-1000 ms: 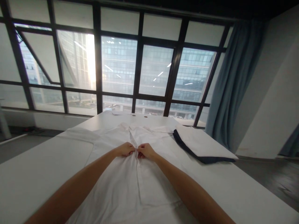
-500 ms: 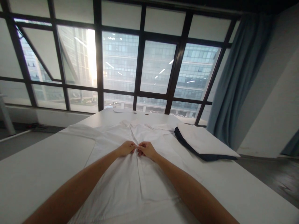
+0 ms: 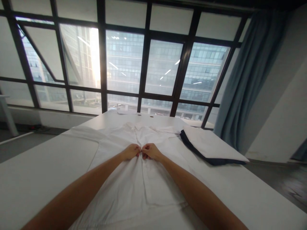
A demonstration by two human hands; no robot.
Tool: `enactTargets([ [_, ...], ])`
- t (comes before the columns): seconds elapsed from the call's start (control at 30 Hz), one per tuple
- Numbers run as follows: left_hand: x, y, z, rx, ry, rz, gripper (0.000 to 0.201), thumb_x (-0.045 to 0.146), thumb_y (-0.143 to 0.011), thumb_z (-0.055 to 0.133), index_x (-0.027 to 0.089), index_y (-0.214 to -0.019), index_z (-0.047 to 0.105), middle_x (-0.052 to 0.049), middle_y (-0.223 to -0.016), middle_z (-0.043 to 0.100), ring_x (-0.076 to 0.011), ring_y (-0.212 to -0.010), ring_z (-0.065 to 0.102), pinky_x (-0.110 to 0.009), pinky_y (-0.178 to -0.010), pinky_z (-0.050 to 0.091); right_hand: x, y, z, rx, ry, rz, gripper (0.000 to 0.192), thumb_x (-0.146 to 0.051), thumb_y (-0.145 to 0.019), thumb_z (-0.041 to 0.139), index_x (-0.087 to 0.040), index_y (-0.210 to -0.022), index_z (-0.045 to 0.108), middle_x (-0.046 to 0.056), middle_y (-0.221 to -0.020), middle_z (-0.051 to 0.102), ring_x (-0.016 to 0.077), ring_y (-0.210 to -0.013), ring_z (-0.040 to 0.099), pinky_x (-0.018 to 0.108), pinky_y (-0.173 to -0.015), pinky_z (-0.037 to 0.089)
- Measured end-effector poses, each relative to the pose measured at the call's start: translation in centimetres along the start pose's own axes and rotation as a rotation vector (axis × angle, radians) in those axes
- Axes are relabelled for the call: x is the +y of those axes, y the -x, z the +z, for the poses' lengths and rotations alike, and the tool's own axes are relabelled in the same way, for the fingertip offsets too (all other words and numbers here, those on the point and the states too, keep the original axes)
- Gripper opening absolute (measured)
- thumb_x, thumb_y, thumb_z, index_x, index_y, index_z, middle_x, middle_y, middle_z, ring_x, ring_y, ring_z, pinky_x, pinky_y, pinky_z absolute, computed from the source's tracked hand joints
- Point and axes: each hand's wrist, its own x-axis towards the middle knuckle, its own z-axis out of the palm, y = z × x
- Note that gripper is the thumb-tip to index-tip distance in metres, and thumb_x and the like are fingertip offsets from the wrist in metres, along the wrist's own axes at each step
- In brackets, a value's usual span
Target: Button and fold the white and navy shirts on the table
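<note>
A white shirt [image 3: 120,188] lies spread on the white table, its collar end away from me and its sleeves out to the sides. At the middle of its front opening, my left hand [image 3: 131,151] pinches the left edge of the cloth. My right hand [image 3: 151,151] pinches the facing edge, fingertips close against those of the left. The fabric is drawn up into creases around both hands. Any button between the fingers is too small to make out.
Folded cloth, white over dark navy [image 3: 213,147], lies on the table [image 3: 43,179] to the right. Beyond the table's far end stand black-framed windows [image 3: 165,67]. A blue-grey curtain [image 3: 244,80] hangs at the right.
Both hands keep their pinch at the same spot on the shirt, with only slight finger movement. The view has shifted very slightly.
</note>
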Motion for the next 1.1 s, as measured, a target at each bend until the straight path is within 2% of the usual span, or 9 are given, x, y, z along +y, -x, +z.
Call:
enactTargets([
  [0.13,-0.1,-0.2,0.2,0.009,0.038,-0.063,0.044,0.043,-0.085,0.034,0.017,-0.055,0.054,0.001,-0.049,0.051,-0.0130,-0.052,0.048,-0.024,-0.056,0.036,0.2,0.1,0.3,0.102,0.155,-0.097,0.006,-0.017,-0.075,0.059,-0.014,-0.076,0.064,-0.001,-0.052,0.064,0.0094,-0.045,0.059,0.015,-0.042,0.039],
  [0.23,-0.1,-0.4,0.4,0.047,0.049,-0.114,0.040,0.038,-0.083,0.038,0.017,-0.053,0.056,0.001,-0.049,0.052,-0.0129,-0.052,0.049,-0.024,-0.056,0.035,0.4,0.2,0.5,0.126,0.201,-0.148,0.010,-0.021,-0.074,0.062,-0.014,-0.080,0.067,0.000,-0.056,0.066,0.0105,-0.049,0.062,0.015,-0.046,0.042],
  [0.37,0.0,-0.6,0.5,0.065,0.017,-0.190,0.032,0.028,-0.079,0.039,0.017,-0.054,0.056,0.003,-0.045,0.046,-0.0121,-0.048,0.045,-0.024,-0.051,0.030,0.5,0.1,0.6,0.130,0.212,-0.139,0.012,-0.023,-0.078,0.059,-0.014,-0.078,0.067,0.001,-0.059,0.068,0.0103,-0.050,0.062,0.015,-0.047,0.042],
  [0.47,0.2,-0.7,0.4,0.071,-0.067,-0.142,0.032,0.024,-0.080,0.039,0.016,-0.055,0.057,0.001,-0.049,0.050,-0.0132,-0.053,0.049,-0.024,-0.053,0.032,0.2,-0.1,0.6,0.106,0.176,-0.077,0.016,-0.019,-0.080,0.052,-0.014,-0.073,0.065,0.002,-0.062,0.068,0.0091,-0.049,0.061,0.014,-0.047,0.041],
  [0.63,0.5,-0.1,0.1,0.098,-0.255,-0.035,0.030,0.028,-0.087,0.040,0.016,-0.081,0.066,-0.006,-0.079,0.068,-0.0183,-0.076,0.061,-0.026,-0.066,0.040,-0.4,-0.3,0.4,0.042,0.082,0.060,0.023,-0.017,-0.081,0.047,-0.014,-0.061,0.058,0.003,-0.061,0.067,0.0076,-0.045,0.057,0.015,-0.043,0.039],
  [0.8,0.1,1.0,-0.3,0.198,-0.497,-0.061,0.030,0.037,-0.086,0.052,0.023,-0.111,0.060,-0.008,-0.113,0.063,-0.0240,-0.109,0.054,-0.035,-0.089,0.041,-0.3,-0.2,0.1,0.021,0.170,0.093,0.020,-0.021,-0.078,0.053,-0.014,-0.061,0.060,0.001,-0.056,0.065,0.0070,-0.038,0.050,0.016,-0.039,0.035],
  [0.97,-0.9,1.7,0.1,0.052,-0.519,0.016,0.036,0.037,-0.093,0.039,0.026,-0.124,0.054,-0.007,-0.133,0.052,-0.0241,-0.123,0.045,-0.040,-0.100,0.035,-0.5,0.7,-0.1,0.053,0.378,0.046,0.012,-0.022,-0.076,0.060,-0.013,-0.073,0.067,0.002,-0.056,0.066,0.0102,-0.043,0.058,0.017,-0.045,0.041],
  [1.03,-1.2,2.2,0.2,-0.016,-0.539,0.062,0.039,0.037,-0.094,0.037,0.026,-0.128,0.051,-0.009,-0.136,0.049,-0.0256,-0.124,0.043,-0.042,-0.101,0.035,-1.0,1.5,-0.2,-0.002,0.392,0.087,0.010,-0.021,-0.076,0.060,-0.014,-0.076,0.067,0.001,-0.053,0.064,0.0112,-0.043,0.058,0.018,-0.045,0.043],
  [1.1,-1.3,2.8,0.1,-0.072,-0.552,0.088,0.042,0.039,-0.093,0.039,0.025,-0.132,0.048,-0.011,-0.136,0.048,-0.0277,-0.124,0.043,-0.043,-0.099,0.037,-1.6,2.2,-0.4,-0.122,0.393,0.169,0.011,-0.021,-0.079,0.058,-0.014,-0.074,0.065,-0.001,-0.049,0.061,0.0119,-0.039,0.057,0.019,-0.043,0.044],
])
